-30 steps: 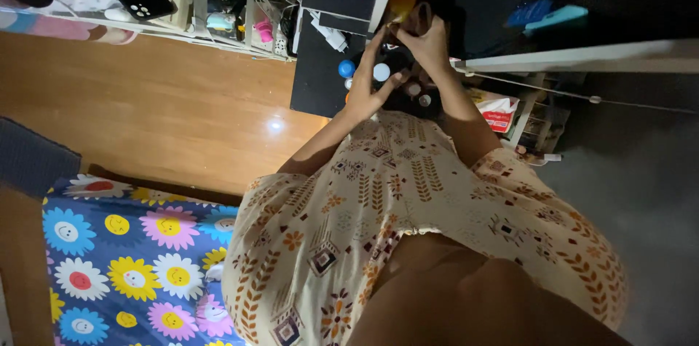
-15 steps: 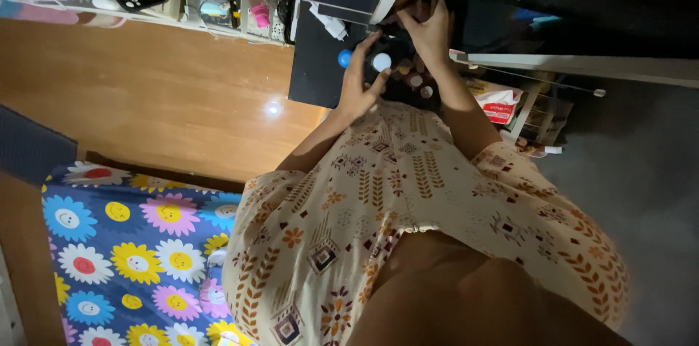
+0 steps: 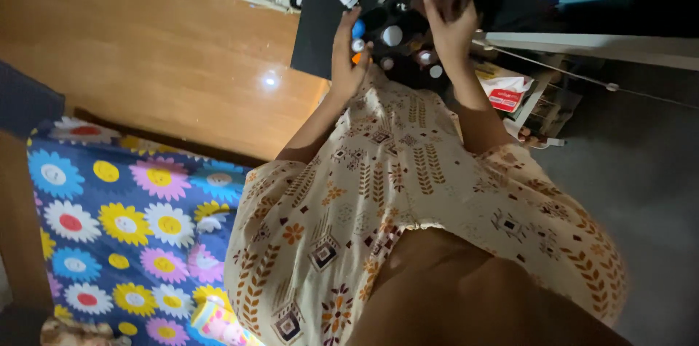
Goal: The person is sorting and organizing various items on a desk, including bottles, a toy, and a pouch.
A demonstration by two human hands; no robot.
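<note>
The left hand [image 3: 345, 55] has slid left off the white cap [image 3: 392, 35] and now rests, fingers loosely spread, against the blue cap [image 3: 359, 28] among the bottles [image 3: 408, 51] on the dark shelf [image 3: 314, 33]. The right hand [image 3: 451, 22] has lifted higher, fingers curled around something dark; what it grips cannot be told.

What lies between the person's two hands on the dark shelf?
In the head view, small bottles with round caps, one white cap among them, stand between the left hand and the right hand.
</note>
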